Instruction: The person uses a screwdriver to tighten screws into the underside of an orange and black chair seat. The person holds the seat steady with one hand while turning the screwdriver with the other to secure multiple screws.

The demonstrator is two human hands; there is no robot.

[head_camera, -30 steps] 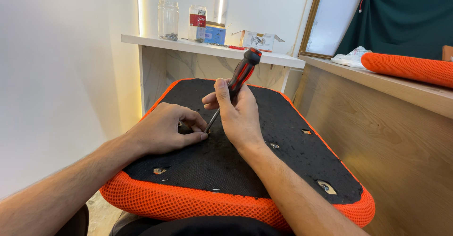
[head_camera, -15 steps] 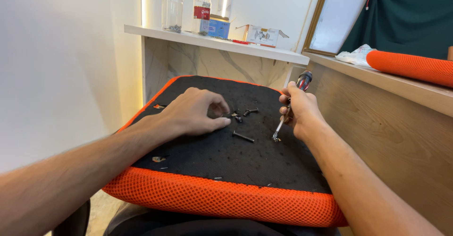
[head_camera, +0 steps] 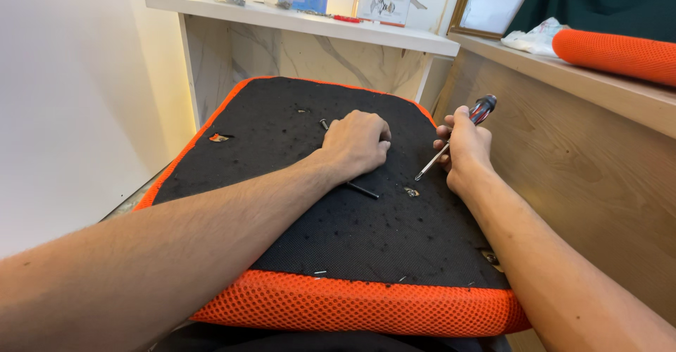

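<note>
An upturned chair seat (head_camera: 232, 204) with a black underside and orange mesh rim lies in front of me. My left hand (head_camera: 355, 141) rests knuckles-up on the black surface, fingers curled over small screws; what it grips is hidden. A long black bolt (head_camera: 360, 189) lies just below that hand, and another bolt's end (head_camera: 324, 124) shows at its left. My right hand (head_camera: 465, 146) is shut on a screwdriver (head_camera: 451, 141) with a black and red handle, its tip pointing down-left near a mounting hole (head_camera: 411, 192).
A wooden desk side (head_camera: 598, 176) stands close on the right, with an orange mesh cushion (head_camera: 620, 53) on top. A white shelf (head_camera: 303, 22) with boxes and jars runs behind. White wall on the left. Other mounting holes (head_camera: 220, 138) dot the seat.
The screwdriver came off the middle of the seat and swung to the right edge. My left hand slid right and now covers the loose screws. The view has tilted down.
</note>
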